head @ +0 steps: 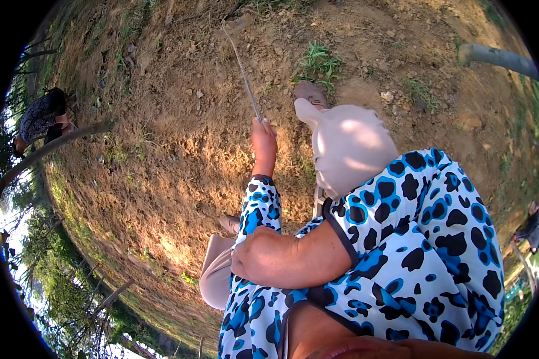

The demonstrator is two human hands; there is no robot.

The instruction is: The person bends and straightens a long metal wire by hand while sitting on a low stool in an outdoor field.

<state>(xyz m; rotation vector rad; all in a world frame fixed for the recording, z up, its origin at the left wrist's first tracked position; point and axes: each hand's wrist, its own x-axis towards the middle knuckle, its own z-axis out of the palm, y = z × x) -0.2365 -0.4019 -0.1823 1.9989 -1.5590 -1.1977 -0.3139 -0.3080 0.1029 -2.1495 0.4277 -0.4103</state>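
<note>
My left hand (pixel 264 142) grips the end of a thin-handled tool (pixel 243 72) that looks like a small hoe. The handle reaches forward over bare soil, and its dirt-coloured head (pixel 238 23) is blurred against the ground. My right forearm lies across my body, with my right hand (pixel 262 253) curled against the left sleeve (pixel 259 202) near the elbow. Its fingers are turned away, so whether they grip the cloth is hidden. My right knee (pixel 355 143) is bent between the arms and a brown shoe (pixel 311 93); the left knee (pixel 215 269) shows beyond my right hand.
A grass tuft (pixel 320 62) grows before the right shoe. Tree trunks rise at left (pixel 58 142) and upper right (pixel 498 58). A bent-over person (pixel 42 116) is at far left, another person (pixel 531 229) at far right. A pale latticed edge (pixel 318 202) shows beneath me.
</note>
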